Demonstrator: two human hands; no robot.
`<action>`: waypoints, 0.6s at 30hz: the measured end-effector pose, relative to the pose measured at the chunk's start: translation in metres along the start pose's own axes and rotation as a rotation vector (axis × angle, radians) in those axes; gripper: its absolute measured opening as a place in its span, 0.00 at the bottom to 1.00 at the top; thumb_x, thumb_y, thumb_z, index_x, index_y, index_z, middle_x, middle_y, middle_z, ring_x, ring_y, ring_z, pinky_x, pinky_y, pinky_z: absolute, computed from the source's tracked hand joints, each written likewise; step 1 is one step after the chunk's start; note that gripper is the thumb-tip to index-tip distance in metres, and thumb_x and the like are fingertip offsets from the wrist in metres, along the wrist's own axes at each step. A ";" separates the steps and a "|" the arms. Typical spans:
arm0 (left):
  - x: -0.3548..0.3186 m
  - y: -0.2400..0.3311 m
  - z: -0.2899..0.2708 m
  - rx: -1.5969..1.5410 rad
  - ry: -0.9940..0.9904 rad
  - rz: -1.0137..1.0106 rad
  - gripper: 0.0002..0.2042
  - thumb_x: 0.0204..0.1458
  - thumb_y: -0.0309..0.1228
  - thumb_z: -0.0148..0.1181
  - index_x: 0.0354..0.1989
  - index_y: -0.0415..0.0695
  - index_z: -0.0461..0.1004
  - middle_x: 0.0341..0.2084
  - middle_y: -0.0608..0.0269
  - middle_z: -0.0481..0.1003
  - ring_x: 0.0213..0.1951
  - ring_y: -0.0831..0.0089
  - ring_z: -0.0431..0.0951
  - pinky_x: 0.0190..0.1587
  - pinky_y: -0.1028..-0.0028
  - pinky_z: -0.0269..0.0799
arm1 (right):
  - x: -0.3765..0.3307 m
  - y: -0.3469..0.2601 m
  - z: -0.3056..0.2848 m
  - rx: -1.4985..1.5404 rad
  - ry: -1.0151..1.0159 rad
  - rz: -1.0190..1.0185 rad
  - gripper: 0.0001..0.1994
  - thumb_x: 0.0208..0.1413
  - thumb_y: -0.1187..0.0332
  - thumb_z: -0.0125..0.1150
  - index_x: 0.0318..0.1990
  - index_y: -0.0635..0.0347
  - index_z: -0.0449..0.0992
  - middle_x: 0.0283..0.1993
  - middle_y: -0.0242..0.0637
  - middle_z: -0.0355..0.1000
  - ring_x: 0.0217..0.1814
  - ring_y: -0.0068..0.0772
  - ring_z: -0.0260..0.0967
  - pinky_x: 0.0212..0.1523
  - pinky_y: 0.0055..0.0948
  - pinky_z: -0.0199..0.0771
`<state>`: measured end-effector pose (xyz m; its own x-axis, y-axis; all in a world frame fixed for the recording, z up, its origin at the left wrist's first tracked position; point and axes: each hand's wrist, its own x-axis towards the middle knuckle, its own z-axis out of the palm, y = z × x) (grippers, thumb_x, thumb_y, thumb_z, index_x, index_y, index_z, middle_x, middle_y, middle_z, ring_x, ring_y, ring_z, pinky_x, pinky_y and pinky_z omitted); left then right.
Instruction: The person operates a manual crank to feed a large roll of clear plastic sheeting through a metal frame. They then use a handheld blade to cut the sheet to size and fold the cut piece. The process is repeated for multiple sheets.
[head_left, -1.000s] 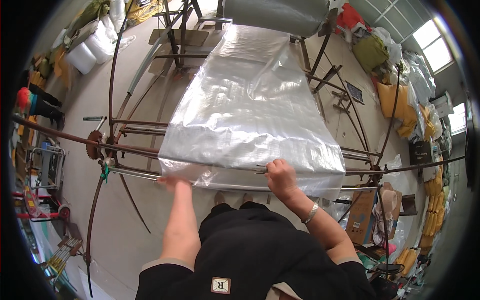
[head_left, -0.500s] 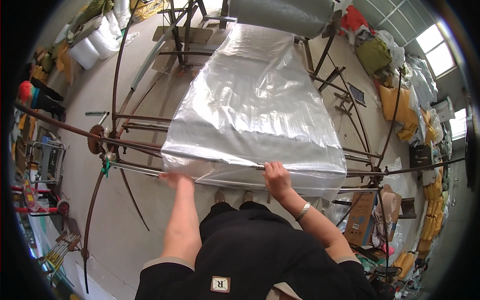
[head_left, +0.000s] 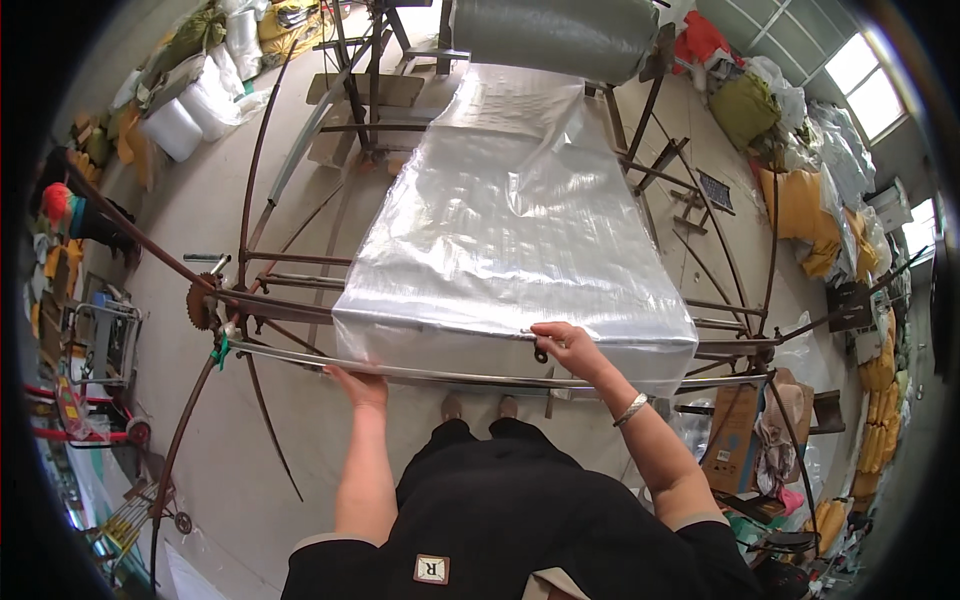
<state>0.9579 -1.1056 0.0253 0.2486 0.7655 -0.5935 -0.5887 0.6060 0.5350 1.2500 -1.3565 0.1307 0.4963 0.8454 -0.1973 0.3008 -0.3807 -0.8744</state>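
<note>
A wide sheet of clear plastic film [head_left: 510, 230] runs from a large roll at the far end towards me and hangs over the near bars of a metal frame. My left hand [head_left: 360, 386] is at the film's near left corner, beside the shiny metal rod [head_left: 450, 376]. Its thumb sticks out to the left; the other fingers are partly hidden at the rod and film. My right hand [head_left: 568, 350] is closed at the film's near edge, right of centre. A small dark piece with a ring-shaped end [head_left: 541, 351] shows at its fingers; its exact kind is unclear.
The grey film roll [head_left: 560, 36] rests on a dark stand. Curved rusty arms and a toothed wheel [head_left: 201, 302] belong to the frame at left. A cardboard box [head_left: 728, 436] stands at right. Yellow sacks and bundles [head_left: 800, 215] line the right wall; a person [head_left: 90, 215] is at far left.
My left hand has come lower, and its thumb now shows apart from the film. My right hand has shifted slightly right, revealing the dark ringed piece. The view has shifted slightly.
</note>
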 end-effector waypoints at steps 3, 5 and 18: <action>0.039 0.008 -0.054 -0.177 -0.648 -0.168 0.40 0.41 0.75 0.41 0.45 0.48 0.69 0.37 0.67 0.73 0.40 0.66 0.71 0.41 0.69 0.68 | 0.003 -0.006 0.006 -0.320 0.002 -0.213 0.25 0.41 0.72 0.68 0.52 0.61 0.72 0.53 0.41 0.70 0.56 0.44 0.64 0.57 0.36 0.64; 0.025 -0.002 -0.021 -0.121 -0.222 -0.114 0.36 0.41 0.74 0.42 0.35 0.49 0.69 0.27 0.70 0.71 0.32 0.69 0.70 0.34 0.71 0.66 | 0.004 -0.001 0.008 -0.386 0.062 -0.177 0.29 0.34 0.73 0.71 0.51 0.60 0.72 0.51 0.41 0.70 0.55 0.45 0.63 0.57 0.38 0.63; 0.013 0.007 0.013 -0.176 -0.141 -0.121 0.29 0.45 0.68 0.49 0.27 0.49 0.67 0.23 0.66 0.72 0.29 0.70 0.73 0.34 0.70 0.71 | 0.028 0.007 0.039 -0.799 0.437 -0.369 0.26 0.26 0.75 0.71 0.40 0.54 0.69 0.38 0.38 0.68 0.44 0.45 0.65 0.45 0.41 0.63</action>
<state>0.9668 -1.0887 0.0296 0.4225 0.7200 -0.5506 -0.6697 0.6573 0.3456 1.2343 -1.3207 0.1021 0.4697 0.8103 0.3504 0.8800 -0.3978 -0.2596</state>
